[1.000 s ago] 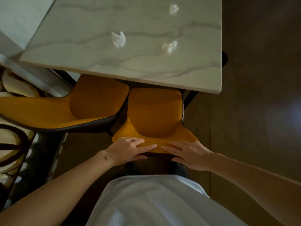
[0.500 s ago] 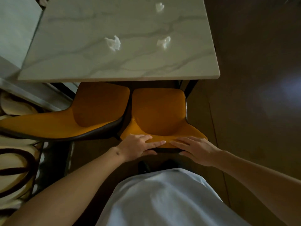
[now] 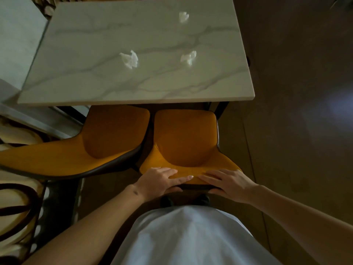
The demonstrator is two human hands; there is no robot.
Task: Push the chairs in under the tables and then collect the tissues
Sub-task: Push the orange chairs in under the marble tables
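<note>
A marble-topped table (image 3: 95, 87) carries three crumpled white tissues: one at left centre (image 3: 129, 59), one at right centre (image 3: 188, 57) and one farther back (image 3: 183, 16). Two orange chairs stand side by side at its near edge. My left hand (image 3: 159, 180) and my right hand (image 3: 228, 183) both grip the top of the backrest of the right chair (image 3: 184, 142), fingers lying over its front and thumbs behind. This chair's seat front lies under the table edge. The left chair (image 3: 107, 138) sits beside it, untouched.
A dark wooden floor (image 3: 296, 131) stretches to the right of the table. At the left are a pale wall ledge (image 3: 17, 41) and a patterned cream-and-brown seat (image 3: 17, 207). My white shirt and dark shoes fill the bottom centre.
The view has straightened and the table's near edge now runs level. Both hands have stayed on the right chair's backrest, and the chair sits square to the table beside the left chair.
</note>
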